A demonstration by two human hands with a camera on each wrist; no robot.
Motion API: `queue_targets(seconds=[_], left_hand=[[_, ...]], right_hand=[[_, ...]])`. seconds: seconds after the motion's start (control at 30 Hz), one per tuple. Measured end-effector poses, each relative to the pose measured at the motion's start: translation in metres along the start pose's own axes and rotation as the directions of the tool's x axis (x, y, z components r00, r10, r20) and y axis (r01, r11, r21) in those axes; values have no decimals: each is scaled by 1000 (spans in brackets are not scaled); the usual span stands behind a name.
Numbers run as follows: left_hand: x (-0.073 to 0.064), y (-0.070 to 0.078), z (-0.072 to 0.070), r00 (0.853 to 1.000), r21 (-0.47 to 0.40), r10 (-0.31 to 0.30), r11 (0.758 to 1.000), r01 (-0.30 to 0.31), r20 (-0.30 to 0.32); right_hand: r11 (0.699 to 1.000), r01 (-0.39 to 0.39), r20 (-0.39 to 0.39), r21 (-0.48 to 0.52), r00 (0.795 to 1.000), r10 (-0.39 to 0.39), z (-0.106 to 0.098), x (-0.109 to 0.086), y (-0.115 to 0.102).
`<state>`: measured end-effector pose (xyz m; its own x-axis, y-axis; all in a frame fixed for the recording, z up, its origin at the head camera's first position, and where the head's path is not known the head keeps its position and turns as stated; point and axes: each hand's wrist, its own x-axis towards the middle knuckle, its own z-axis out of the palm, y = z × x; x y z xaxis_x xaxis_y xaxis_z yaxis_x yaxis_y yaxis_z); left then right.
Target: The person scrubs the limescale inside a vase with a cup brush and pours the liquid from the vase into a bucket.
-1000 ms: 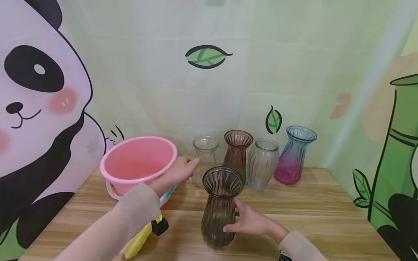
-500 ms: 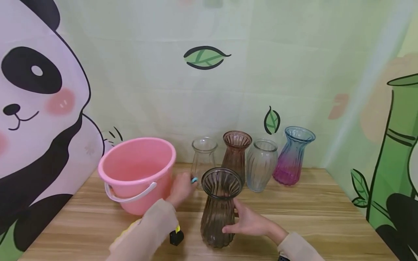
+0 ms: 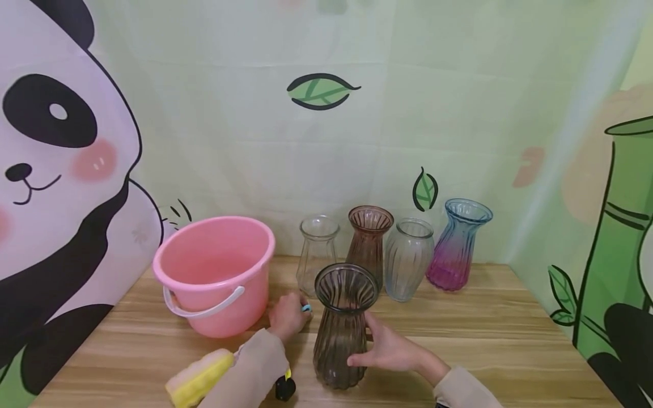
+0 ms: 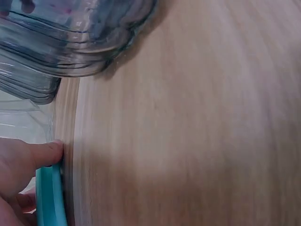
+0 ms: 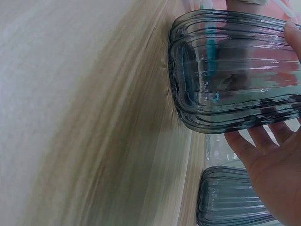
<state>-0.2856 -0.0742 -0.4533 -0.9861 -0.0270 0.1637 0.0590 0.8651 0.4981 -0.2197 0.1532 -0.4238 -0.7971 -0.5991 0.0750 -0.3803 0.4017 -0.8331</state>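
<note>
A dark grey ribbed glass vase [image 3: 340, 345] with a flared rim stands upright at the front middle. My right hand [image 3: 390, 345] grips its side from the right, thumb in front and fingers behind; the right wrist view shows the fingers [image 5: 263, 139] along the glass. To the vase's left, my left hand [image 3: 289, 315] holds a sponge brush by its turquoise handle [image 4: 51, 197], the thumb lying over it. The brush's yellow-and-cream sponge head [image 3: 199, 378] points toward the front left. My sleeve hides the middle of the handle.
A pink bucket [image 3: 262, 294] with a white handle stands at the left. Along the back are a clear vase [image 3: 308, 272], a brown vase [image 3: 364, 249], a pale ribbed vase [image 3: 408, 272] and a blue-to-pink vase [image 3: 454, 260]. A panda-printed cloth [image 3: 229, 141] hangs behind.
My left hand has come down and nearer from beside the bucket's rim, bringing the sponge brush with it and turning it. My right hand and the grey vase have stayed in place.
</note>
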Motion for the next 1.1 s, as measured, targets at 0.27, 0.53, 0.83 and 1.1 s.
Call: queue_targets(seconds=[0.27,0.53,0.83,1.1], left_hand=[[-3,0,-10,999,-22,-7,1000,8,48],[-20,12,-50,978,-137,203,971,-196,46],[-62,21,-108,857,-141,483,849,-509,-182],[-72,-21,-165,753,-65,493,817,-573,-437]], right_hand=[[1000,9,-1,10,1000,-9,2,1,-3],[1000,1,-3,-5,1000,-1,4,1,0],[998,-31,-42,-49,999,29,5,-4,3],[998,-49,-11,-38,999,49,6,-4,0]])
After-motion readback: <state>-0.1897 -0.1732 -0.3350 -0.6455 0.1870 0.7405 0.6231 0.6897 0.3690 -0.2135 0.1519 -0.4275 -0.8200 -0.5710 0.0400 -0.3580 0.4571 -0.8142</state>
